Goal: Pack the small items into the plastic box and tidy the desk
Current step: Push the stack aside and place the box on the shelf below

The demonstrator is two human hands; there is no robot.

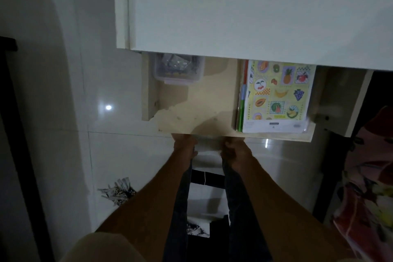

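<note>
We've got both hands, left hand (184, 144) & right hand (232, 151), gripping the drawer (204, 100) front edge. Plastic box (178, 68) w/ small items sits in its back-left corner. Risk: a hard shove could slide the box or jam the fruit-print pad (276, 93).

The single head-worn wide-angle view looks steeply down from above the desk (234, 17), close over its front edge and open drawer (202, 102), with both forearms reaching away from the lens and the tiled floor (74, 112) far below.
</note>
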